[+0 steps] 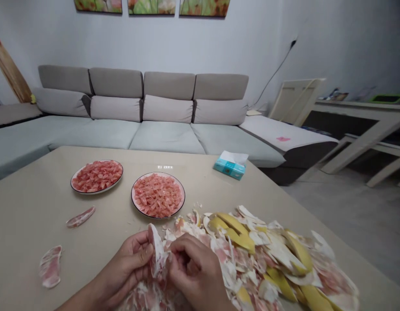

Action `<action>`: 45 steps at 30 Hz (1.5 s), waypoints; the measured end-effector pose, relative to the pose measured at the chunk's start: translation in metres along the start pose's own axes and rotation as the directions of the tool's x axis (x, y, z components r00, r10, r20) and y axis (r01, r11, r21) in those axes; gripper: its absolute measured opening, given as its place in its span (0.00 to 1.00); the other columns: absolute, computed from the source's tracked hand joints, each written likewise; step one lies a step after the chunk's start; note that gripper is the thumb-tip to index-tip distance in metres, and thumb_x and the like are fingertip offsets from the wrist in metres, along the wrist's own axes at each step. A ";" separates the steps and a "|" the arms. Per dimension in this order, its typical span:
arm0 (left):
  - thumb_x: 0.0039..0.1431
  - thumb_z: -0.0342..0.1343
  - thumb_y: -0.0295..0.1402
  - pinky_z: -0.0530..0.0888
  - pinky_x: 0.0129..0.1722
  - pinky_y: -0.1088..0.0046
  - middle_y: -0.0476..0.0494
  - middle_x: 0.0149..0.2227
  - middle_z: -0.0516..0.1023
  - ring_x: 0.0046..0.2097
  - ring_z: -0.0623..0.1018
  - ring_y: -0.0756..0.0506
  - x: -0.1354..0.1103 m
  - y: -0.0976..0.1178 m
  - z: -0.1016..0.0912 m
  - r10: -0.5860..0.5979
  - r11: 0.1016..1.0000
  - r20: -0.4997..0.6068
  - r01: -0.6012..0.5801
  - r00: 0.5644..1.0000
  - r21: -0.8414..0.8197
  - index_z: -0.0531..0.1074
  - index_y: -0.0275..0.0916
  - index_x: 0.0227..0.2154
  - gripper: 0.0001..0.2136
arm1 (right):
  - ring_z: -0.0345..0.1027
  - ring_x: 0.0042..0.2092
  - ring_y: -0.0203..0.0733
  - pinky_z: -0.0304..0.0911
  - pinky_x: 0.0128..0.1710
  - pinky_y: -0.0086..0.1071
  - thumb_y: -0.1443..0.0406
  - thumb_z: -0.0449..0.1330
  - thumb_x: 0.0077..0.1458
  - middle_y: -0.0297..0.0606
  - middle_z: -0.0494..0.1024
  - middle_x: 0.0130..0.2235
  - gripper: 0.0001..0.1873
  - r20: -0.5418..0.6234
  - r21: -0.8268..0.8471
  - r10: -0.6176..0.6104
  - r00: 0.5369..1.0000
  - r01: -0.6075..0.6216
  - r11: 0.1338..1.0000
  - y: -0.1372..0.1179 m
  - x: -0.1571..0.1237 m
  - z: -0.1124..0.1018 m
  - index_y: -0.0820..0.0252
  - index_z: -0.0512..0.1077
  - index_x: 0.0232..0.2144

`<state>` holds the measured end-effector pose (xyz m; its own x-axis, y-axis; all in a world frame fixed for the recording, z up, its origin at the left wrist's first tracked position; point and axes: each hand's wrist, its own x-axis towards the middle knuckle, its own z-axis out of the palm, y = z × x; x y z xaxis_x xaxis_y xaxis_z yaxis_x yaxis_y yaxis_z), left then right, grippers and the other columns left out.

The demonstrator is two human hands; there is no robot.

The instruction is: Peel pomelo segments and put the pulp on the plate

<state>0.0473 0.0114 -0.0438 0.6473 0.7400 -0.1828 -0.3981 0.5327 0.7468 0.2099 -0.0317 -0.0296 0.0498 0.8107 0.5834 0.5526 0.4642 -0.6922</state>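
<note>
My left hand is closed around a pomelo segment, held upright with its white membrane facing my right hand. The fingers of my right hand pinch a bit of whitish membrane at the segment's edge. Below and to the right of both hands spreads a heap of yellow and white pomelo peel mixed with pinkish membrane scraps. Two more segments lie on the table at left, one pale pink segment nearer me and a slimmer segment farther off.
Two dark-rimmed plates of pink pulp pieces stand beyond my hands, the left plate and the middle plate. A blue tissue pack sits by the far right edge of the table. Behind is a grey sofa.
</note>
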 end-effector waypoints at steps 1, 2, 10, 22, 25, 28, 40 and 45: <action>0.57 0.61 0.28 0.74 0.35 0.73 0.40 0.35 0.78 0.31 0.76 0.49 0.000 -0.001 0.000 -0.003 1.000 0.019 0.003 1.000 -0.008 0.76 0.34 0.44 0.11 | 0.63 0.23 0.34 0.57 0.22 0.25 0.74 0.53 0.46 0.32 0.70 0.22 0.08 -0.011 -0.005 0.007 1.000 -0.007 1.000 0.001 0.001 -0.002 0.59 0.68 0.22; 0.57 0.60 0.28 0.74 0.36 0.74 0.39 0.36 0.78 0.32 0.77 0.49 -0.001 -0.001 -0.001 -0.004 1.000 0.036 0.004 0.999 -0.015 0.75 0.33 0.44 0.12 | 0.62 0.23 0.34 0.57 0.22 0.25 0.74 0.53 0.46 0.32 0.69 0.23 0.07 -0.033 -0.014 0.019 0.999 -0.020 1.000 0.002 0.003 -0.006 0.59 0.67 0.23; 0.60 0.57 0.25 0.76 0.39 0.70 0.39 0.37 0.78 0.37 0.78 0.47 0.000 0.002 -0.004 0.000 0.997 0.042 0.004 0.999 -0.077 0.74 0.33 0.47 0.12 | 0.55 0.22 0.34 0.50 0.22 0.27 0.70 0.47 0.55 0.28 0.57 0.20 0.13 -0.174 -0.079 -0.027 0.984 0.013 0.997 0.012 0.010 -0.030 0.56 0.54 0.20; 0.56 0.62 0.28 0.74 0.41 0.69 0.42 0.38 0.75 0.39 0.76 0.46 -0.002 0.005 0.003 0.084 0.995 -0.031 -0.082 0.996 0.061 0.73 0.36 0.42 0.11 | 0.60 0.29 0.35 0.53 0.28 0.28 0.75 0.51 0.49 0.32 0.65 0.27 0.08 0.171 0.001 -0.114 0.979 0.115 0.993 0.004 0.003 -0.018 0.57 0.59 0.28; 0.54 0.63 0.29 0.72 0.42 0.68 0.43 0.37 0.75 0.39 0.75 0.46 -0.002 0.003 0.003 0.136 0.987 -0.030 -0.133 0.990 0.094 0.73 0.36 0.39 0.10 | 0.61 0.28 0.35 0.54 0.28 0.28 0.74 0.51 0.49 0.31 0.66 0.27 0.08 0.191 0.003 -0.093 0.977 0.094 0.996 0.002 0.003 -0.019 0.57 0.63 0.30; 0.54 0.64 0.30 0.72 0.41 0.69 0.45 0.35 0.74 0.37 0.75 0.47 -0.001 0.001 0.002 0.162 0.981 -0.066 -0.153 0.985 0.124 0.72 0.37 0.39 0.10 | 0.59 0.26 0.34 0.53 0.27 0.28 0.74 0.53 0.48 0.30 0.65 0.24 0.07 0.174 -0.019 -0.083 0.981 0.087 0.996 0.003 0.003 -0.017 0.58 0.62 0.25; 0.49 0.67 0.33 0.73 0.37 0.75 0.48 0.32 0.76 0.35 0.75 0.48 0.000 -0.013 -0.003 0.300 0.904 -0.202 -0.210 0.932 0.373 0.74 0.38 0.34 0.11 | 0.72 0.31 0.38 0.65 0.31 0.27 0.72 0.56 0.57 0.39 0.79 0.30 0.09 0.118 -0.021 -0.056 0.991 0.059 0.998 0.014 -0.005 -0.001 0.59 0.76 0.36; 0.47 0.68 0.33 0.72 0.31 0.79 0.50 0.28 0.76 0.31 0.75 0.50 -0.002 -0.016 0.002 0.318 0.886 -0.221 -0.206 0.922 0.416 0.74 0.38 0.31 0.10 | 0.68 0.25 0.37 0.59 0.25 0.27 0.73 0.55 0.53 0.36 0.74 0.24 0.08 0.048 -0.192 -0.150 0.987 0.157 0.969 0.013 -0.011 0.007 0.60 0.72 0.28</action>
<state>0.0538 0.0000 -0.0541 0.3265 0.9424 -0.0726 -0.2157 0.1490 0.9650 0.2110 -0.0318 -0.0481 -0.0737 0.7479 0.6597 0.7026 0.5084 -0.4978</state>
